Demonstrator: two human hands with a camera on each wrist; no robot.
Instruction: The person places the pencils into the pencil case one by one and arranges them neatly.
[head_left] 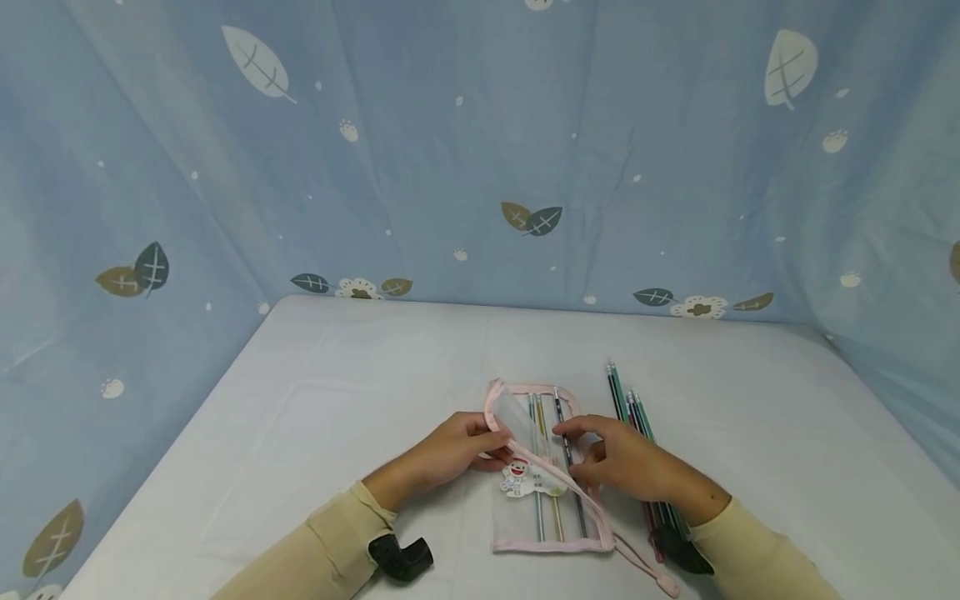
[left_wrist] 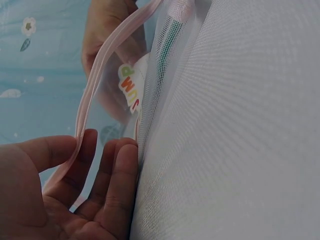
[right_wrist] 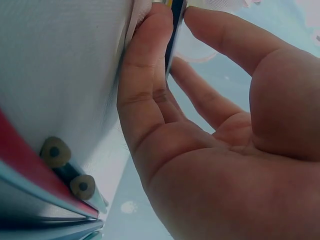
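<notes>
A cream sleeve [head_left: 322,546] leads to the left hand [head_left: 467,446], whose thumb and forefinger pinch the pink edge of a mesh pouch [head_left: 513,523], the flap lifted. The pouch lies on the white surface [head_left: 300,467], just right of this hand and reaching nearer the person. A cartoon label [head_left: 517,479] sits beside the left fingertips. Rightward between the hands, a pale blue pencil [head_left: 539,510] and a gold pencil [head_left: 557,515] show in the pouch, then a dark blue pencil [head_left: 560,408], held between the right hand's [head_left: 630,460] thumb and fingers. A pink strap [head_left: 641,564] trails on the near side of that hand; farther right, loose pencils [head_left: 639,412] extend beyond it and pass beneath its wrist.
</notes>
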